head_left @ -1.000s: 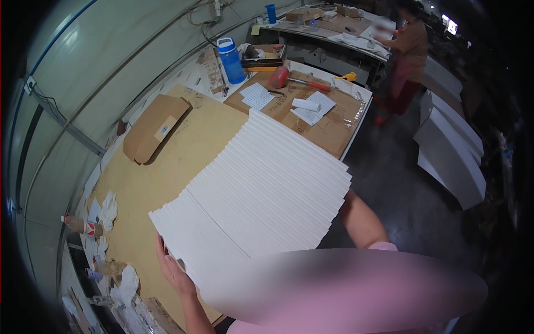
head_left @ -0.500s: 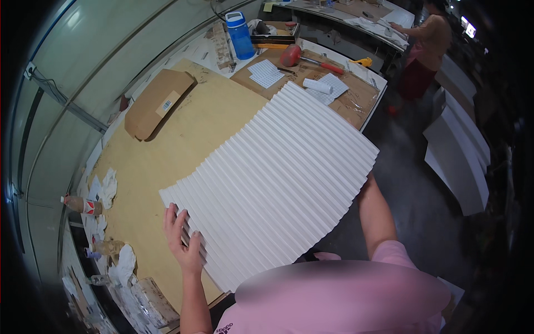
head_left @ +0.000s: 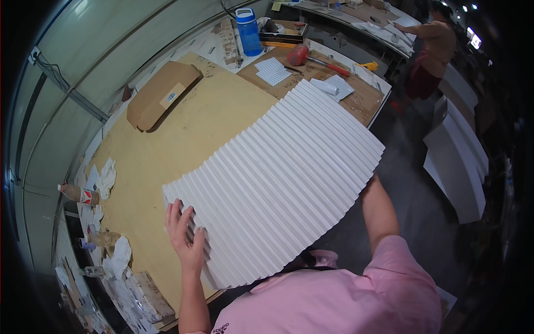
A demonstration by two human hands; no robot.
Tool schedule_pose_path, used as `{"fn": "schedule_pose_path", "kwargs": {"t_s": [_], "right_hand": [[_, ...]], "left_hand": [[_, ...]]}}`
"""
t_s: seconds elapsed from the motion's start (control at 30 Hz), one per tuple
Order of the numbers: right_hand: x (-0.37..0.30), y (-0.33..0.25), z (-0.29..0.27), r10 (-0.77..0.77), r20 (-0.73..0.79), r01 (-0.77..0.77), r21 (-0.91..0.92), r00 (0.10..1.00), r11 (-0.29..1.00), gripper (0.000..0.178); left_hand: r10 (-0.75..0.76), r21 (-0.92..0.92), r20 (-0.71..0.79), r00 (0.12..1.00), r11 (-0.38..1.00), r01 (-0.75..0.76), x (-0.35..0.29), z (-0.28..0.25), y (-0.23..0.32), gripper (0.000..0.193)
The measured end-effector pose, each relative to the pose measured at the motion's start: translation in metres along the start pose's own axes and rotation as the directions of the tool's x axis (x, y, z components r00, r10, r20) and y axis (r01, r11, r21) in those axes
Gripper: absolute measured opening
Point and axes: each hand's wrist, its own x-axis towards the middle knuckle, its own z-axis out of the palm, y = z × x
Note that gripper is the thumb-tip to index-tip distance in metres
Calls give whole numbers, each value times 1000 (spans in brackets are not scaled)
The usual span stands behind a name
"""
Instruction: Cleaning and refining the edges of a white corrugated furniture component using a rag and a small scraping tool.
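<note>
A large white ridged panel (head_left: pixel 278 183), fan-like in outline, lies slantwise across the front of the yellowish work table (head_left: pixel 222 111) and juts past its right edge. My left hand (head_left: pixel 183 231) grips the panel's left end, fingers somewhat apart along the rim and thumb on the ridges. On the other side, my right forearm (head_left: pixel 381 209) reaches up to the panel's right edge. The panel covers my right hand, so its fingers are hidden.
Beyond the panel are a curved cardboard piece (head_left: pixel 162 97), a blue bottle (head_left: pixel 248 36), a red-headed mallet (head_left: pixel 298 55) and dotted white sheets (head_left: pixel 272 71). Drink bottles (head_left: pixel 78 193) line the left edge. White curved panels (head_left: pixel 456 161) stand at right; a person (head_left: pixel 434 42) works behind.
The whole view has shifted slightly. The panel sits a little further right in the picture, with my left hand still at its left end and my right arm at its right edge.
</note>
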Motion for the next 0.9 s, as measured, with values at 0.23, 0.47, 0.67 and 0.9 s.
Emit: {"fn": "schedule_pose_path", "kwargs": {"t_s": [0.23,0.47,0.67,0.9], "right_hand": [[4,-2,-17,-25,-14,25,8,1000,1000,51],[15,-3,-31,-24,-5,24,12,1000,1000,52],[21,0,-43,-15,1,15,13,1000,1000,53],[31,3,-50,3,19,-3,-2,1000,1000,54]], "left_hand": [[-2,81,9,1000,997,1,-6,-5,-8,48],[-5,125,26,1000,992,2,-8,-7,-7,46],[-16,135,52,999,991,9,-7,-12,-2,47],[-12,97,44,999,995,7,-16,-15,-5,47]]}}
